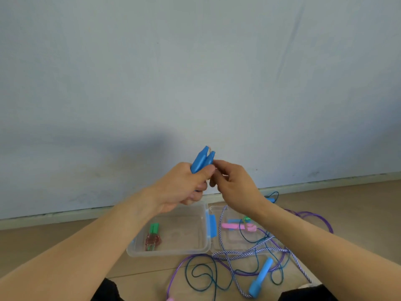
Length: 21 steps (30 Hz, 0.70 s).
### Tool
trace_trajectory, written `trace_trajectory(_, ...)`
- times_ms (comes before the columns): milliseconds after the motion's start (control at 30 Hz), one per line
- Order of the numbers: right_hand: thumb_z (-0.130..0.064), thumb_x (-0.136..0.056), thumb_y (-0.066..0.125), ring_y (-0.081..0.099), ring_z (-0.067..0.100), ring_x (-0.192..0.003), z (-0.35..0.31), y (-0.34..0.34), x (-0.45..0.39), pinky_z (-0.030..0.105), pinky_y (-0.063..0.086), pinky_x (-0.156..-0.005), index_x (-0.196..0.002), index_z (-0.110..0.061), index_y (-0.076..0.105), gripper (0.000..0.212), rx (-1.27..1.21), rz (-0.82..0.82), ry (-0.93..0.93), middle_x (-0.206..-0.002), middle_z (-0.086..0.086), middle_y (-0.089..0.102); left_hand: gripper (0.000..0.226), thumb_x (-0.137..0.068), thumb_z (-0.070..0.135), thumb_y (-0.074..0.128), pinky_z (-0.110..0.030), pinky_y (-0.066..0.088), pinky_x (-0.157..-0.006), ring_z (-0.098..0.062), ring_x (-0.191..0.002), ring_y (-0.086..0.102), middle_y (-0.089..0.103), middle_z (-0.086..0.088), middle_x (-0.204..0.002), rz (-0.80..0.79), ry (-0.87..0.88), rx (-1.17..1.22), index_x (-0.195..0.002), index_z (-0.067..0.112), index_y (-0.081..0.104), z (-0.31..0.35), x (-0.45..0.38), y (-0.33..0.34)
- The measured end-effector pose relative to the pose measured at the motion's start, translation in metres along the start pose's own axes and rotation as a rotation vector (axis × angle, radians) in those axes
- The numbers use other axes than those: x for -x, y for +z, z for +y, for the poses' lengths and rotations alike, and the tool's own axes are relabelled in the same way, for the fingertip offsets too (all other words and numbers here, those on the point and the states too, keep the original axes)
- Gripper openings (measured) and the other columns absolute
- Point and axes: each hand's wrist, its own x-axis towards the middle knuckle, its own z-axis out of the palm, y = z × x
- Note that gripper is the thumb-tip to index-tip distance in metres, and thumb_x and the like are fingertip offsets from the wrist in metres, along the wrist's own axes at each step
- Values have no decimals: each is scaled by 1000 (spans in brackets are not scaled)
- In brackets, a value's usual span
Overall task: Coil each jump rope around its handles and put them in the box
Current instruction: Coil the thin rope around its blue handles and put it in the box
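Note:
My left hand [184, 187] grips two blue jump-rope handles [201, 159] side by side, raised in front of the wall with their tips pointing up. My right hand [234, 185] is right beside them with fingers curled, pinching what looks like the rope near the handles. Below stands a clear plastic box [201, 248] with a coiled rope on green handles [153, 237] lying inside it. Loose ropes, a striped white-blue rope [243, 254], a purple one [312, 216] and a dark teal one [204, 276], lie tangled on the floor.
The box's open lid [219, 244] with a blue latch [212, 224] lies to the right, with pink handles [232, 225] on it. A light blue handle [261, 276] rests on the wooden floor at lower right. The wall and skirting run behind. My dark-clothed knees show at the bottom.

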Motion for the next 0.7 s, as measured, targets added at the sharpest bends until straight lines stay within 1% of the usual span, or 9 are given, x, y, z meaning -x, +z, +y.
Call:
trace_trajectory(100, -15, -100, 41, 51, 8, -50, 0, 0, 4, 21, 37, -49, -78, -16, 57, 27, 434, -109, 29, -68, -2, 62, 28, -94, 36, 60, -30, 37, -52, -14, -50, 40, 47, 0, -64, 118, 4, -500, -86, 11, 50, -15, -11, -2)
trace_trajectory(200, -19, -97, 43, 45, 21, -56, 1, 2, 6, 28, 30, -48, -64, -16, 44, 34, 737, -240, -65, -60, 2, 46, 25, -91, 28, 61, -29, 38, -60, -17, -64, 50, 53, -3, -81, 151, -90, -866, -104, 9, 51, -20, -13, -3)
trace_trajectory(233, -20, -96, 45, 43, 22, -57, 0, 2, 7, 28, 26, -47, -62, -16, 40, 35, 811, -279, -107, -58, 1, 40, 28, -92, 28, 59, -28, 38, -62, -19, -73, 56, 57, -3, -89, 132, -107, -1000, -111, 9, 51, -20, -11, 1)
trace_trajectory(300, -27, -93, 53, 43, 24, -60, -5, 3, 8, 30, 26, -49, -67, -15, 50, 29, 923, -373, -196, -57, -2, 34, 32, -95, 31, 56, -29, 41, -71, -26, -96, 62, 63, -7, -109, 18, -119, -1224, -119, 10, 52, -23, -7, 11)
trace_trajectory(367, -33, -87, 62, 43, 23, -59, -10, 4, 10, 29, 30, -52, -73, -14, 65, 24, 997, -468, -278, -54, -3, 35, 31, -95, 31, 57, -32, 49, -80, -27, -101, 64, 66, -7, -115, -146, -123, -1306, -120, 12, 59, -33, -6, 18)
trace_trajectory(433, -36, -80, 68, 44, 20, -55, -14, 3, 12, 28, 38, -55, -72, -17, 70, 21, 1006, -508, -294, -54, -1, 49, 28, -93, 30, 60, -37, 53, -86, -25, -96, 65, 69, -5, -111, -245, -110, -1294, -117, 17, 63, -39, -8, 18)
trace_trajectory(500, -40, -75, 72, 49, 17, -54, -15, -2, 10, 26, 42, -55, -71, -19, 74, 22, 958, -467, -266, -61, 0, 65, 26, -89, 32, 63, -34, 53, -78, -22, -86, 65, 70, -1, -100, -234, -62, -1284, -111, 20, 64, -34, -8, 15)
trace_trajectory(600, -54, -66, 78, 43, 8, -46, -14, -12, 5, 24, 38, -52, -58, -21, 64, 37, 873, -334, -232, -53, -4, 60, 16, -85, 36, 67, -27, 42, -61, -18, -65, 55, 59, 5, -72, -162, 40, -1279, -93, 23, 62, -17, -6, 10)
trace_trajectory(700, -65, -49, 85, 44, 6, -51, -18, -17, -1, 25, 35, -49, -57, -24, 48, 56, 860, -268, -178, -56, -9, 54, 20, -84, 44, 66, -27, 39, -56, -14, -55, 50, 51, 6, -62, -131, 104, -1343, -86, 26, 59, -12, -4, 8)
